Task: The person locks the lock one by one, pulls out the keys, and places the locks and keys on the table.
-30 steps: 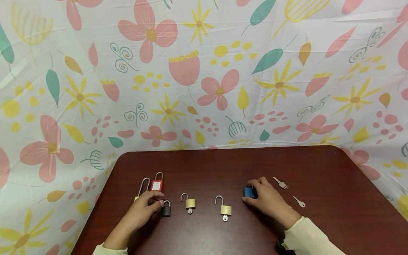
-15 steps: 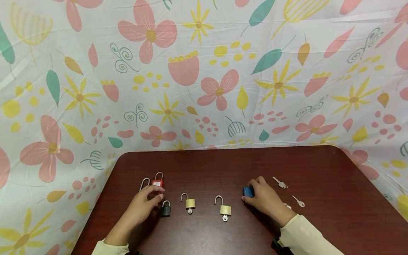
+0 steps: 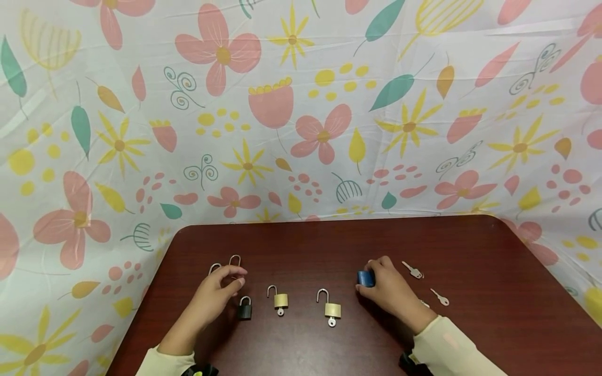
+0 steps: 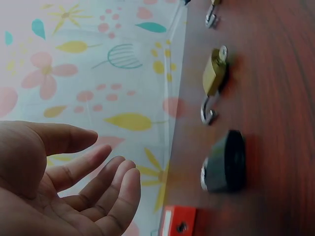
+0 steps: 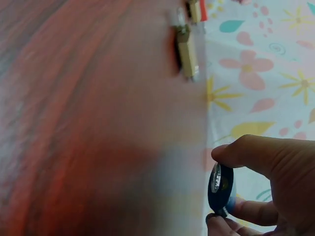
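Observation:
My right hand pinches a blue padlock between thumb and fingers at the right of the table. In the right wrist view the underside of the blue padlock faces the camera. My left hand holds nothing, its fingers loosely bent over the table's left side. Beneath it, only the shackles of two padlocks show in the head view. The red padlock shows at the bottom of the left wrist view. Right beside the left hand stands a black padlock with its shackle upward.
Two brass padlocks, a smaller one and a larger one, lie mid-table with raised shackles and keys inserted. Loose keys lie right of my right hand, with another key nearby. A floral cloth hangs behind the table.
My left hand has moved up and slightly right, off the black padlock and over the red padlock. My right hand has shifted slightly left with the blue padlock, which now sits a little higher in view.

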Tool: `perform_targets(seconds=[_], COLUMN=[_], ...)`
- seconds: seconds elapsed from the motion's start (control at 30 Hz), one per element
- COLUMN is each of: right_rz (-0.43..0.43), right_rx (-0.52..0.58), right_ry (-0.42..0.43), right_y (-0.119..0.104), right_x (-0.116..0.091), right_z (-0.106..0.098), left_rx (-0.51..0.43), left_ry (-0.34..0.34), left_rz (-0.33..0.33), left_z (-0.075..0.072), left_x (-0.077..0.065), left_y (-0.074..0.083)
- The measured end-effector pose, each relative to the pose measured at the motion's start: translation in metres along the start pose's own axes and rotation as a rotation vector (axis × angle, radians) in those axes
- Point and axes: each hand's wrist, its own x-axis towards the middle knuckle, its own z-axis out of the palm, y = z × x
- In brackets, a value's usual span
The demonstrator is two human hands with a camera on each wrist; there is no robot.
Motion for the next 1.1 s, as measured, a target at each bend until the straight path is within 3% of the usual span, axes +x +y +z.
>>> perform_targets(seconds=[0.33,0.47,0.73,0.93,1.1], right_rz=[-0.078,-0.115,-0.236,-0.283,-0.285], right_rx=[0.103,0.153,0.32,0.413,0.466], right_ry=[0.057,0.07,0.086,0.062,0.034], right_y=[-0.033,-0.048,-0.069,-0.079,-0.087], right_x=[-0.004,-0.006,-0.008,-0.01,-0.012], right_z=[-0.014,-0.02,-0.024,-0.025,-0.027], left_rx=[-0.048,-0.062,-0.249,-0.326,-0.376], left_ry=[-0.085,-0.12,-0.228,-0.256,-0.292], left_rz=[0.054,0.08,0.12,0.127,0.136], left_z=[0.019,0.028,0.052,0.073,0.089], left_x=[0.009,0.011,0.007,0.009,0.018], left_y=[0.022,0.037,0.077,0.087,0.083])
